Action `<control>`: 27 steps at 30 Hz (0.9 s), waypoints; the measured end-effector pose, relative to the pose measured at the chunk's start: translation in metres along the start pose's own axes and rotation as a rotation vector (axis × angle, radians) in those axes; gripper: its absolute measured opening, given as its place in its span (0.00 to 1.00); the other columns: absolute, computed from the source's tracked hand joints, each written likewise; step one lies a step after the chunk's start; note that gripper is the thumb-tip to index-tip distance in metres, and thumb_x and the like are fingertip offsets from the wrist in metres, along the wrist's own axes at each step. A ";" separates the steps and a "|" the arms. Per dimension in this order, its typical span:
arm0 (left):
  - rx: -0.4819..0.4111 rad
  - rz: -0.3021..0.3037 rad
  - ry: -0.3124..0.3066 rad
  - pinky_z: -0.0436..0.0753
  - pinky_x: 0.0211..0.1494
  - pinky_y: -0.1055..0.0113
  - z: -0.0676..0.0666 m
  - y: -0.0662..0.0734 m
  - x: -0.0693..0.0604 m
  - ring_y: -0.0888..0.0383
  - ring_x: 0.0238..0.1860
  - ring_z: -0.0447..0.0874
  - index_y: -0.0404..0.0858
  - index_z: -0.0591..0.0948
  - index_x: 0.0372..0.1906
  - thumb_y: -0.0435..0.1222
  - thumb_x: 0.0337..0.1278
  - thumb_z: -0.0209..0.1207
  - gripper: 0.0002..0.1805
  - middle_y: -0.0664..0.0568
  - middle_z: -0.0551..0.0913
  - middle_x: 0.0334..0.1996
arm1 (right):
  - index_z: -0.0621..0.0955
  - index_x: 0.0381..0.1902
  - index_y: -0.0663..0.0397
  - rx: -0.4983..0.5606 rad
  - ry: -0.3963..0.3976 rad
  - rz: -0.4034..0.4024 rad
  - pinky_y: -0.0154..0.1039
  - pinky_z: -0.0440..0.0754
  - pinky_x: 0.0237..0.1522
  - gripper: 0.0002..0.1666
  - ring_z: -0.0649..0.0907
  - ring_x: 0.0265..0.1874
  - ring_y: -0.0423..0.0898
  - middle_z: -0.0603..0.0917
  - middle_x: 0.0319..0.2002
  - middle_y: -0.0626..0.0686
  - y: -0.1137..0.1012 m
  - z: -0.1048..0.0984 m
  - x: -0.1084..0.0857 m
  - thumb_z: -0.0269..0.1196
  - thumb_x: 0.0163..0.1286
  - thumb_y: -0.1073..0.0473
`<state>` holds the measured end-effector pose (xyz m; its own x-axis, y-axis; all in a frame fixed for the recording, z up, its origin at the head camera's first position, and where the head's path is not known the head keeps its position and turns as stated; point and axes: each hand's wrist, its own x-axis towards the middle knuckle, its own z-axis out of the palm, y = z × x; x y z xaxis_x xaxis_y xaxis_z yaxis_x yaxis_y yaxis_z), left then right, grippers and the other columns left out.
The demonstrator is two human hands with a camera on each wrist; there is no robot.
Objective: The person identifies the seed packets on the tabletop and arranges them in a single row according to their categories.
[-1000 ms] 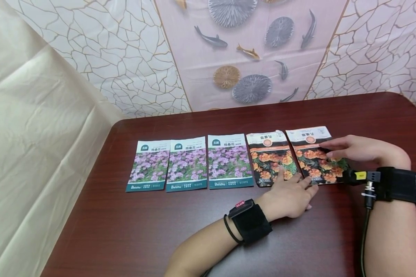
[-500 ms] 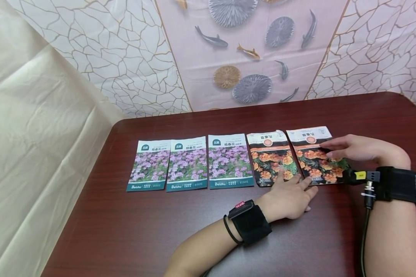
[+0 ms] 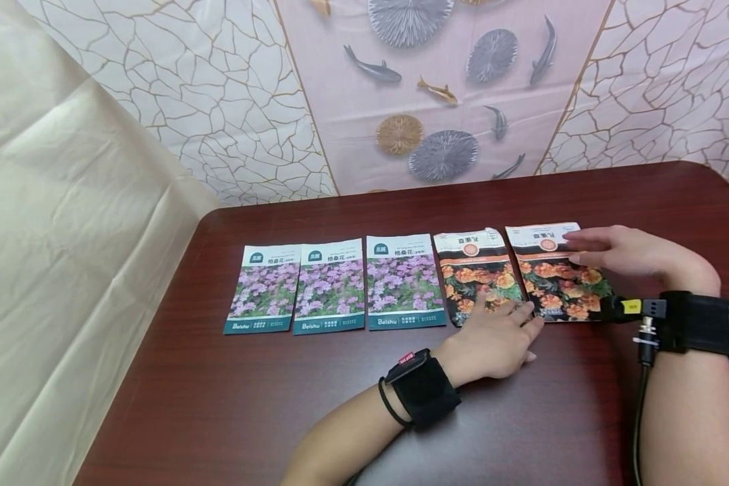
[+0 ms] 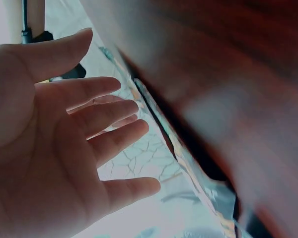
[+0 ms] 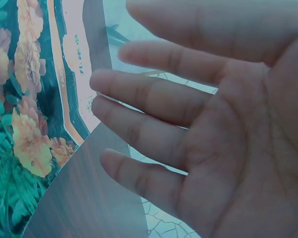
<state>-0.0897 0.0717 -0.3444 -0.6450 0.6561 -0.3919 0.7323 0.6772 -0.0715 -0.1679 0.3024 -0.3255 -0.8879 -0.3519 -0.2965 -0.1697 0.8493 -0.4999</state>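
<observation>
Two seed packets with orange marigolds lie side by side at the right of a row: a left marigold packet (image 3: 476, 277) and a right marigold packet (image 3: 553, 277). My left hand (image 3: 492, 341) is over the lower edges of these two, fingers spread; the left wrist view shows its palm (image 4: 54, 153) with nothing in it. At the right packet's right edge is my right hand (image 3: 632, 253), fingers straight. The right wrist view shows its bare palm (image 5: 228, 129) beside the marigold print. Whether the fingertips touch the packets I cannot tell.
Three purple-flower seed packets continue the row leftward: the left one (image 3: 263, 290), the middle one (image 3: 329, 287) and the right one (image 3: 403, 283). All lie on a dark red wooden table (image 3: 249, 405). A patterned cloth (image 3: 443, 88) hangs behind; a cream cloth (image 3: 67, 236) covers the left side.
My left hand has shifted slightly left and down along the packets' lower edges. My right hand has moved slightly up the right packet's edge. A slightly wider gap now parts the two marigold packets.
</observation>
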 end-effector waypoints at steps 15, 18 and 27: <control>-0.086 -0.041 0.036 0.42 0.68 0.51 0.001 -0.028 -0.021 0.62 0.70 0.37 0.56 0.50 0.71 0.55 0.65 0.38 0.31 0.61 0.44 0.71 | 0.66 0.62 0.68 0.053 -0.080 -0.071 0.56 0.71 0.47 0.29 0.71 0.54 0.63 0.68 0.58 0.70 0.004 0.006 0.002 0.54 0.68 0.56; -0.101 -0.057 0.054 0.43 0.68 0.51 0.000 -0.034 -0.026 0.62 0.70 0.38 0.56 0.50 0.71 0.55 0.65 0.39 0.31 0.61 0.45 0.71 | 0.66 0.63 0.67 0.070 -0.085 -0.058 0.56 0.70 0.48 0.30 0.69 0.56 0.63 0.68 0.59 0.69 0.003 0.007 0.003 0.54 0.69 0.54; -0.169 -0.097 0.165 0.42 0.67 0.48 -0.002 -0.061 -0.050 0.57 0.70 0.42 0.50 0.53 0.71 0.52 0.65 0.42 0.32 0.55 0.48 0.71 | 0.64 0.65 0.65 0.021 -0.023 -0.005 0.63 0.64 0.49 0.35 0.64 0.58 0.67 0.64 0.61 0.71 -0.004 -0.003 -0.002 0.52 0.69 0.46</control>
<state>-0.1022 -0.0021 -0.3189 -0.7473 0.6218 -0.2343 0.6277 0.7763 0.0581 -0.1668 0.3008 -0.3211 -0.8767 -0.3655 -0.3127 -0.1647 0.8390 -0.5187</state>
